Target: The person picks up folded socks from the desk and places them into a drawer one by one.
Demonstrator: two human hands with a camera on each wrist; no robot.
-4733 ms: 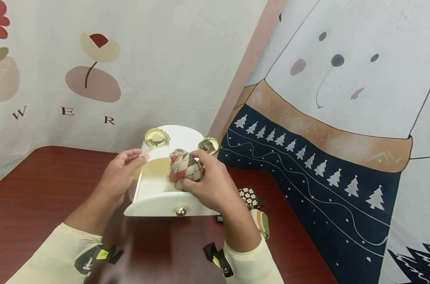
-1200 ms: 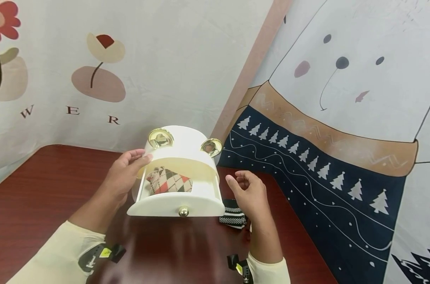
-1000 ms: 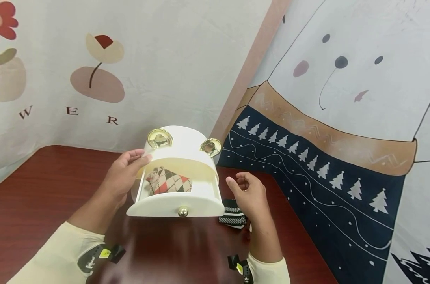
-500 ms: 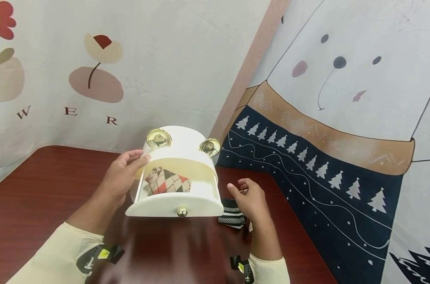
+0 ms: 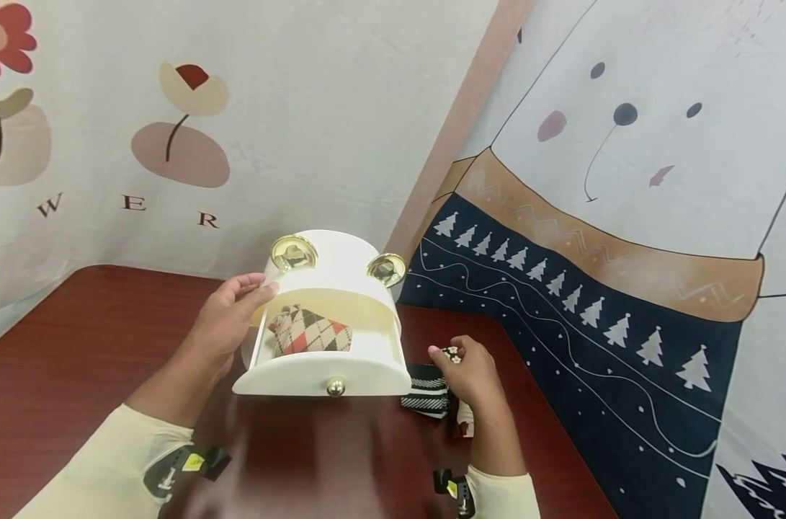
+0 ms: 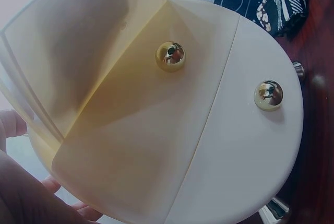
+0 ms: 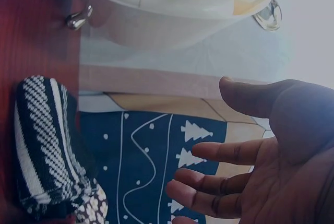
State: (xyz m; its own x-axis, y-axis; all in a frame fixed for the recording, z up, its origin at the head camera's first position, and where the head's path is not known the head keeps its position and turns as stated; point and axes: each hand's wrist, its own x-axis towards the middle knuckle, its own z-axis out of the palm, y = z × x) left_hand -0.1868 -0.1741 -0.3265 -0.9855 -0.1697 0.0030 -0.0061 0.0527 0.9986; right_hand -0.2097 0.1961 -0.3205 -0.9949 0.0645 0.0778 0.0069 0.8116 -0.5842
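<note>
While the left hand (image 5: 227,317) rests against the side of the white box (image 5: 341,263) near the middle of the head view, we note the right hand (image 5: 473,375) to the right of centre, at a cluster of cloth bundles. We record the left thumb at the box's rim with the fingers beside it; whether they clasp the box, we cannot tell. The drawer (image 5: 285,379) stands pulled out toward the lower middle of the frame, a gold knob (image 5: 336,387) on its front. We locate the argyle bundle (image 5: 311,333) inside, toward the drawer's left. Right of the drawer, on the reddish-brown table (image 5: 75,339), lies the striped bundle (image 5: 425,395); part of the floral bundle (image 5: 455,354) shows beside the right thumb. A pale item (image 5: 465,419) near the right wrist is partly hidden.

From the left wrist, we observe the front of the box across most of the frame, fitted with two shiny knobs (image 6: 170,57). Parts of the left fingers appear at the lower left, behind the front's edge; the striped and floral bundles sit at the upper right.

From the right wrist, we find the right fingers released and extended, thumb well apart, nothing between them. The striped bundle lies at the left of the frame, touching the floral bundle at the lower left. The box occupies the top.
</note>
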